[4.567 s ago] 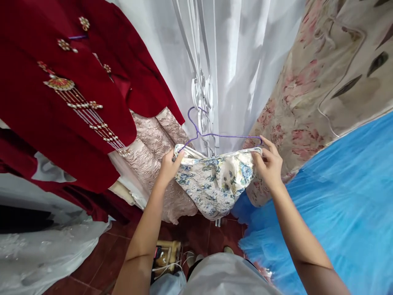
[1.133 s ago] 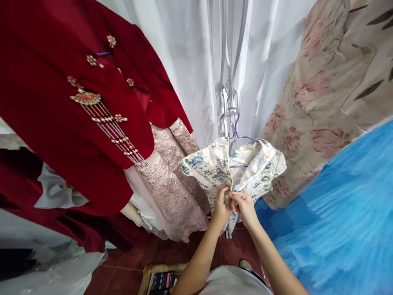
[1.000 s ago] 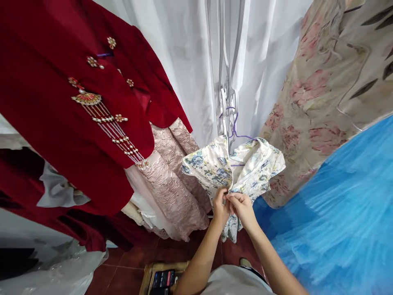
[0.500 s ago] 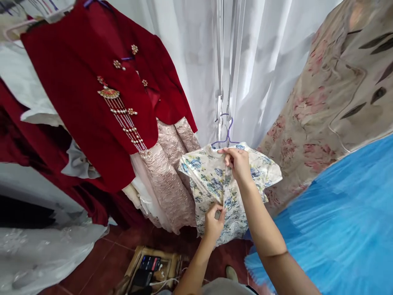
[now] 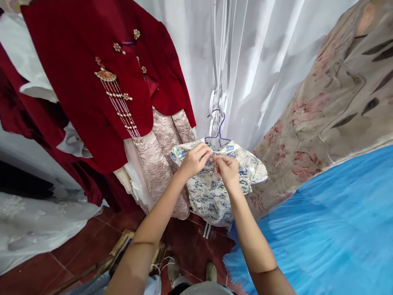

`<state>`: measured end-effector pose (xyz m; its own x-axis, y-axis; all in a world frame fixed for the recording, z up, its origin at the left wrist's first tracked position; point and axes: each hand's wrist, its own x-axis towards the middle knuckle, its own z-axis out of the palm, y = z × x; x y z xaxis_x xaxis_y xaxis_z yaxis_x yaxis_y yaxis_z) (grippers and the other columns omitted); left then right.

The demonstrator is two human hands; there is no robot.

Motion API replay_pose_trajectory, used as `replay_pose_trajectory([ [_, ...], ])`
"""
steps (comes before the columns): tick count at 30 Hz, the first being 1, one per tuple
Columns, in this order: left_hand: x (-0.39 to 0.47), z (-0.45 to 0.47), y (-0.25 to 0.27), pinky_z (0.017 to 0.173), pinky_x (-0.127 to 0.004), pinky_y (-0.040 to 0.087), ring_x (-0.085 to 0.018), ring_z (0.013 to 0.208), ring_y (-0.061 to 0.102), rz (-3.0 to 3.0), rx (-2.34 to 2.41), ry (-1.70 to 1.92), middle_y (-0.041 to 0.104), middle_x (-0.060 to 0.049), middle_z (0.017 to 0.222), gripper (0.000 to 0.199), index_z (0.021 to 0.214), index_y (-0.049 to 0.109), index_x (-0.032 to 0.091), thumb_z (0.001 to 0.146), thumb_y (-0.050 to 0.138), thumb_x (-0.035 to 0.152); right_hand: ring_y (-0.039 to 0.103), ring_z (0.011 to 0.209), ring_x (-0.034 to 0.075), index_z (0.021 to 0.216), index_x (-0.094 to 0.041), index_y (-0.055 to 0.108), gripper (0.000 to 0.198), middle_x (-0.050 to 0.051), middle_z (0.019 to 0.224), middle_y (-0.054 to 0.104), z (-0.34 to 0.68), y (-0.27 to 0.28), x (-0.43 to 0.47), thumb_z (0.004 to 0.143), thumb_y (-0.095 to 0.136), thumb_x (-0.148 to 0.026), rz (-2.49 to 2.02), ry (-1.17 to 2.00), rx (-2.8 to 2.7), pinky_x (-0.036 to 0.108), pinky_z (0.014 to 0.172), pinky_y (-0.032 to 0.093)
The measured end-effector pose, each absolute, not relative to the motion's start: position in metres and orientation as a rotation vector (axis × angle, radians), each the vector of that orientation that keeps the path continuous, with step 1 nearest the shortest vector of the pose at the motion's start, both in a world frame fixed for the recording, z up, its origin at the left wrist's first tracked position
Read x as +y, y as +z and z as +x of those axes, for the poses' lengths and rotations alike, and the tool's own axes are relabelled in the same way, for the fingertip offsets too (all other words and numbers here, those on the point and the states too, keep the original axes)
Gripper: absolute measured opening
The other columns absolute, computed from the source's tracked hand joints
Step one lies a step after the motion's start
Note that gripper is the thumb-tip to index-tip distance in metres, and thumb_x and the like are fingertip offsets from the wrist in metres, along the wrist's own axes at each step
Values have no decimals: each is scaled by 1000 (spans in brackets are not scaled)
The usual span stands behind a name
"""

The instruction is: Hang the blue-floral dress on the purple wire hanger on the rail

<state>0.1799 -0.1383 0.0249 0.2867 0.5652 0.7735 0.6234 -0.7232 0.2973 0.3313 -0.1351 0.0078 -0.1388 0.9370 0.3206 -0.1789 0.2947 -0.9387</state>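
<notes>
A short-sleeved white blouse [image 5: 208,196] with blue flowers hangs on a purple hanger [image 5: 220,128] in front of me. My left hand [image 5: 197,159] pinches the blouse near its neckline, thumb and fingers pressed together. Close beside it, my right hand [image 5: 226,167] grips the front edge of the blouse just below the collar. The fingertips of both hands nearly meet there. Whatever small fastening lies between them is too small to make out.
A red jacket [image 5: 76,82] with beaded ornaments hangs at left over a pink brocade skirt [image 5: 166,164]. White curtain [image 5: 260,61] covers the back. At right are a floral beige dress [image 5: 294,135] and blue tulle [image 5: 322,229]. A wooden-framed item [image 5: 119,246] stands on the red tiled floor [image 5: 190,246].
My left hand has risen from the middle of the blouse front to the neckline, meeting my right hand there. The view has shifted slightly, and the blouse appears a little further left.
</notes>
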Motion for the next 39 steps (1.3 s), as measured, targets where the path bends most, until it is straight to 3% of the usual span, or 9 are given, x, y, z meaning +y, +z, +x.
replay_pose_trajectory([
  [6,-134,169,42,73,-28,48,-16,82,58,-2025,-1197,-1683,61,-4,87,23,90,62,18,103,47,30,44,40,12,64,-20,66,28,-4,42,52,310,-35,-132,79,56,-41,-885,1130,-1363,25,45,33],
  [10,-115,108,56,76,-28,45,-17,83,56,-1917,-1276,-1672,60,-4,88,26,90,61,19,103,48,37,45,41,13,66,-19,67,29,-3,42,52,306,-72,-152,81,56,-41,-923,1191,-1393,25,45,34],
  [16,-85,10,8,84,-30,45,-19,87,55,-2117,-1453,-1665,59,-5,88,36,91,59,19,100,45,50,45,39,13,63,-18,67,29,-3,41,52,286,-100,-176,80,58,-40,-956,1330,-1379,25,44,34],
  [25,-115,42,-114,69,-24,47,-17,76,56,-1667,-1877,-2787,59,-2,86,52,93,56,22,80,62,72,45,43,14,69,-17,66,31,-1,46,55,278,-132,-172,85,54,-42,-1177,1181,-1268,27,49,36],
  [28,-147,71,-137,70,-24,47,-18,78,59,-1872,-1965,-2652,62,-3,85,45,91,61,21,87,59,66,53,54,17,86,-16,70,35,2,58,62,283,-136,-175,88,58,-49,-1268,1058,-1293,28,56,41],
  [31,-171,102,-140,71,-25,48,-18,78,61,-2376,-1868,-2368,65,-4,84,36,90,64,20,96,52,54,62,78,23,103,-16,70,43,7,83,70,282,-131,-183,88,62,-55,-1213,1017,-1411,32,73,48],
  [33,-178,121,-133,74,-26,48,-17,79,63,-2810,-1673,-2083,68,-4,85,30,93,66,19,99,49,43,60,83,23,92,-17,70,48,6,84,68,283,-127,-189,92,55,-63,-1124,1123,-1506,33,78,48],
  [36,-178,143,-124,73,-25,46,-16,76,61,-3124,-1561,-1752,67,-3,82,24,95,67,18,99,48,33,47,68,17,70,-17,60,61,0,65,52,290,-126,-198,93,46,-72,-1103,1362,-1554,29,63,41],
  [39,-176,152,-126,72,-25,44,-15,75,58,-3140,-1739,-1733,63,-2,79,26,91,66,18,98,50,36,29,57,10,59,-18,48,61,-5,56,34,305,-128,-205,86,59,-72,-1178,1462,-1577,25,53,27],
])
